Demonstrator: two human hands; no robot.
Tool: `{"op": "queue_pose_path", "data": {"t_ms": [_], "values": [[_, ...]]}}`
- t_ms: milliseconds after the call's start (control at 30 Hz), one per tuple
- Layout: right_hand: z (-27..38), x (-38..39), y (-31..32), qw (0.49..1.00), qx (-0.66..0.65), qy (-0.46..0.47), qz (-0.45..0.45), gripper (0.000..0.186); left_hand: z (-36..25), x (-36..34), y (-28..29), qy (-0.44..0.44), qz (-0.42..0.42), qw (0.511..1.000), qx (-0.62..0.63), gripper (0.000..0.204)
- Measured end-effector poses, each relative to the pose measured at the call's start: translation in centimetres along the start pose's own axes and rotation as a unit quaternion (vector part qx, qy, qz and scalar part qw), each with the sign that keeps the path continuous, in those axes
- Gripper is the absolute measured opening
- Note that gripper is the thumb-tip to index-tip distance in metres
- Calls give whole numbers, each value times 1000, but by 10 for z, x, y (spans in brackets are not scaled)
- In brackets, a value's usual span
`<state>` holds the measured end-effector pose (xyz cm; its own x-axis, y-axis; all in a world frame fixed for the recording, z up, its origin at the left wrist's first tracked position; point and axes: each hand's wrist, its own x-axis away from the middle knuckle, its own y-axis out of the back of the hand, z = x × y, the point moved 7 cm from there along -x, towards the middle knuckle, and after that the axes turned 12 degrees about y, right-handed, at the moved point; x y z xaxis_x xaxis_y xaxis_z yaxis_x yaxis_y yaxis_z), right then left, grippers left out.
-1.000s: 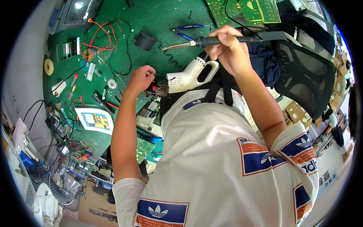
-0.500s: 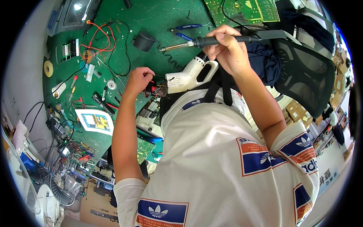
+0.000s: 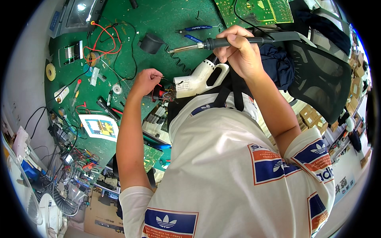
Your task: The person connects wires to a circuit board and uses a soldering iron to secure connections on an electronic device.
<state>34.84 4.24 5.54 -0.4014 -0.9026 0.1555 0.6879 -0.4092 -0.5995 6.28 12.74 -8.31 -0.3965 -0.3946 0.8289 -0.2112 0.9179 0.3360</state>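
Note:
My right hand [image 3: 241, 53] grips a soldering iron [image 3: 214, 43] with a black handle, its metal tip pointing left over the green bench. My left hand [image 3: 147, 82] is closed in a pinch on a thin wire [image 3: 162, 77] whose end shows at the fingertips. Just right of that hand lies a white plastic housing [image 3: 185, 86] with a looped handle, at the bench's near edge. Loose wires and a red and black part [image 3: 164, 94] sit at the housing's left end. The iron's tip is above the housing, apart from the wire.
Beyond the hands are a black block-shaped holder [image 3: 151, 43], blue-handled pliers [image 3: 198, 28] and a large green circuit board [image 3: 258, 12]. Red test leads [image 3: 107, 39], a solder reel [image 3: 117, 88] and a printed sheet [image 3: 101, 126] lie to the left. A mesh chair [image 3: 321, 75] stands right.
My left hand has shifted slightly up and left, with the wire at its fingertips. The red and black part shows more plainly. My right hand and the soldering iron stay nearly still.

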Motion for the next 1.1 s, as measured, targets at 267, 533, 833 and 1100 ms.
{"op": "queue_pose_path", "data": {"t_ms": [267,533,833,1100], "values": [[-2,0,0,1000,-1,-3,9,21,2,10,0,-47,-20,999,12,15],[-3,0,0,999,-38,-11,-9,17,-28,25,-2,-127,1,987,-96,7],[-2,1,0,999,-38,-3,-2,18,-20,24,-4,-134,-22,987,-80,13],[-3,2,1,999,-28,-11,-13,17,17,-6,-1,70,61,992,87,29]]}}
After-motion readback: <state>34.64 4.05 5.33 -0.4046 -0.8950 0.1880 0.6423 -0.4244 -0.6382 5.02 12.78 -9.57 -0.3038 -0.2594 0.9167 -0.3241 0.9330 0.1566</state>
